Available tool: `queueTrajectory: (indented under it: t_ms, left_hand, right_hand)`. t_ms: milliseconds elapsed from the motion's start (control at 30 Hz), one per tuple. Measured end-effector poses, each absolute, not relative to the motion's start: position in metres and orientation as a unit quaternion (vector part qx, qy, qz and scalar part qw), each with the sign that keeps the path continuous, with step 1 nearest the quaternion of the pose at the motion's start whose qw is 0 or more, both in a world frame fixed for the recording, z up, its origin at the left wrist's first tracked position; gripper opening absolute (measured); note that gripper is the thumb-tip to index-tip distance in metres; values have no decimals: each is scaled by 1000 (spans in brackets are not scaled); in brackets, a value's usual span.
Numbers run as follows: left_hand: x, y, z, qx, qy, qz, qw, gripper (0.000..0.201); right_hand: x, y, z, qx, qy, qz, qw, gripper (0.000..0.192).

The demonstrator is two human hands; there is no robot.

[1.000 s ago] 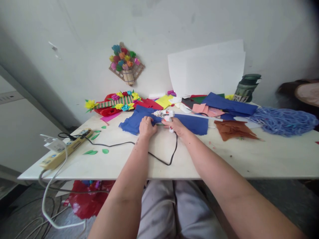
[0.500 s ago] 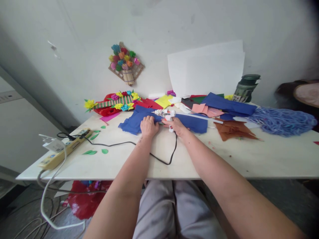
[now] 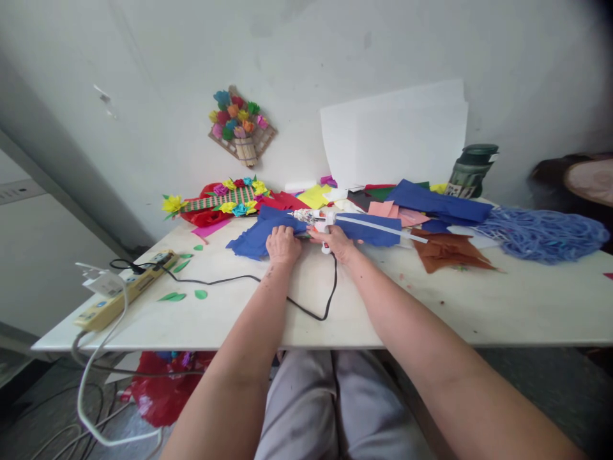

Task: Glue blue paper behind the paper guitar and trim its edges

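My left hand (image 3: 283, 245) presses the blue cloth (image 3: 258, 234) flat on the table (image 3: 431, 306) while my right hand (image 3: 335, 241) grips the glue gun (image 3: 316, 220) over it; gluing underway, I judge, needing steady nozzle aim

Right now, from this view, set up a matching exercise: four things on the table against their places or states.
Things:
1. glue gun
2. power strip
3. brown paper
4. green bottle

Places or states:
A. at the table's left edge, cables plugged in
B. standing at the back by the wall, beside the white sheets
C. held in the right hand over the blue paper
D. lying flat to the right of the blue paper

Pairs: 1-C, 2-A, 3-D, 4-B
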State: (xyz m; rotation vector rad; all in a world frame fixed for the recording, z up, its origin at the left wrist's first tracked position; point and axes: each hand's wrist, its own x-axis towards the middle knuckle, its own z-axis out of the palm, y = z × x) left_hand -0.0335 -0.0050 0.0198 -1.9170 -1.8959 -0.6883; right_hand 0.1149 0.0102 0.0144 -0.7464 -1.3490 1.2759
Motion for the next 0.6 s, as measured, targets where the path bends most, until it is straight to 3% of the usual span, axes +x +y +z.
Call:
queueTrajectory:
  t_ms: [600]
  left_hand:
    - [-33,-3,20,-638,-682,-279,222,21]
  right_hand:
    - [106,3,27,-309,-570,525,552,29]
